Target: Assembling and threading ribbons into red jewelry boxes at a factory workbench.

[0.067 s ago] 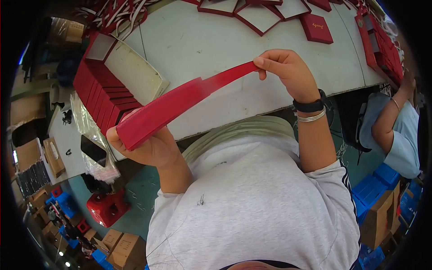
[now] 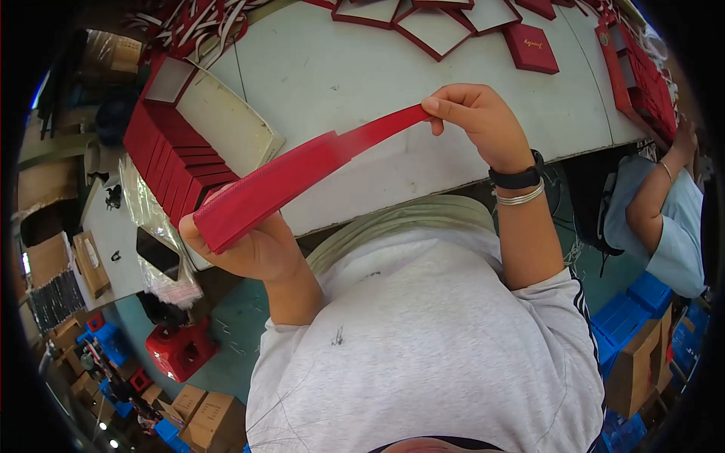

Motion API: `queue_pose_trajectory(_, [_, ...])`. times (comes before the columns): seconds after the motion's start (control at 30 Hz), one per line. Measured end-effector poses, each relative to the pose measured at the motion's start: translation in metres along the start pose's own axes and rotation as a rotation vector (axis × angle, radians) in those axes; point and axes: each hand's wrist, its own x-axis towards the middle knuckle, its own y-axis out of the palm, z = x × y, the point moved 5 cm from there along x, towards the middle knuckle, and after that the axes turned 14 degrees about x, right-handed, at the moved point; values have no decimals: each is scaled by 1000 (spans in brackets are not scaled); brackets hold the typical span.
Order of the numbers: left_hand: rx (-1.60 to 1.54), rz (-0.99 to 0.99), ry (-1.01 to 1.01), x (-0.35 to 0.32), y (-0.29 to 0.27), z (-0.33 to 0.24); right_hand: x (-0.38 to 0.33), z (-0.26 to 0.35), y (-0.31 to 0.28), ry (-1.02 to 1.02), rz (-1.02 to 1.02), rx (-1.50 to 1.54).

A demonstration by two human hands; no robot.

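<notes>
A long bundle of flat red strips (image 2: 272, 180) slants across the front of the table, its layered edges showing at the near left end. Closed around that lower end is my left hand (image 2: 260, 253), its thumb at the edge and the fingers partly hidden beneath. From the bundle's far end a thinner, partly see-through red strip (image 2: 385, 130) reaches up to the right. My right hand (image 2: 483, 121) pinches the tip of this strip between thumb and forefinger. Both hands are raised above the front part of the white table (image 2: 325, 83).
A row of red boxes (image 2: 170, 170) stands left, beside a white tray (image 2: 226, 113). Open red boxes (image 2: 434, 32) and a closed one (image 2: 532, 47) lie at the back. A phone (image 2: 158, 253) rests on clear plastic. Another person's arm (image 2: 649, 200) is at right.
My right hand has shifted very slightly left with the strip's tip. The left hand keeps its hold with hardly any movement.
</notes>
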Motion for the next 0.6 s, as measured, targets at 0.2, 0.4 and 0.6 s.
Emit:
queue_pose_trajectory(0.2, [157,-16,32,7,-4,-5,2,15,-4,-109,7,40])
queue_pose_trajectory(0.4, [117,12,34,5,-3,-6,0,33,-13,-143,-3,-46])
queue_pose_trajectory(0.6, [-4,-11,20,2,2,-6,2,22,-4,-85,7,-36])
